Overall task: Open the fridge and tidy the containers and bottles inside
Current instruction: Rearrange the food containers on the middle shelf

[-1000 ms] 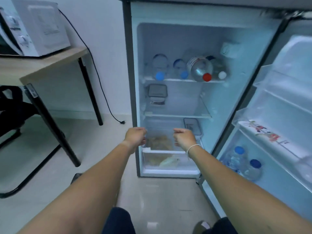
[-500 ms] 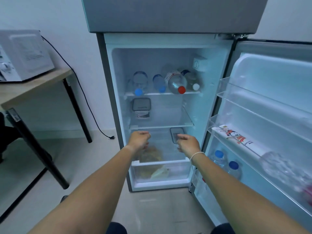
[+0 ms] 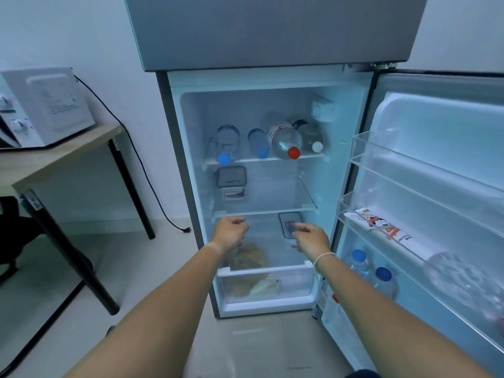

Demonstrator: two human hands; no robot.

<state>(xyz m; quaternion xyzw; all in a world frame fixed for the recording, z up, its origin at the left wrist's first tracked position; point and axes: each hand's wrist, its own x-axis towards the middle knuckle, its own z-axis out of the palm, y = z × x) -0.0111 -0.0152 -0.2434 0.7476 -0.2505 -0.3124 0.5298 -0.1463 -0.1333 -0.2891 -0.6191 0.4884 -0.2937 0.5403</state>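
Note:
The fridge (image 3: 188, 186) stands open, its door (image 3: 436, 148) swung to the right. Several water bottles lie on the top shelf, among them a large red-capped bottle (image 3: 285, 140) and a blue-capped bottle (image 3: 227, 144). Two stacked grey-lidded containers (image 3: 231, 182) sit on the middle shelf. Another lidded container (image 3: 289, 224) rests on the lowest shelf. My left hand (image 3: 230, 233) and my right hand (image 3: 311, 238) hover empty in front of that lowest shelf, fingers loosely curled. Two blue-capped bottles (image 3: 383, 282) stand in the door's bottom rack.
A crisper drawer (image 3: 267, 285) at the bottom holds bagged food. A carton (image 3: 381, 227) lies in a door rack. To the left, a wooden table (image 3: 54, 156) carries a white microwave (image 3: 46, 105), with a black cable (image 3: 152, 192) trailing to the floor.
The view has tilted up, showing the freezer door above. Both hands have risen slightly relative to the shelves, from the drawer front to the lowest shelf, still holding nothing.

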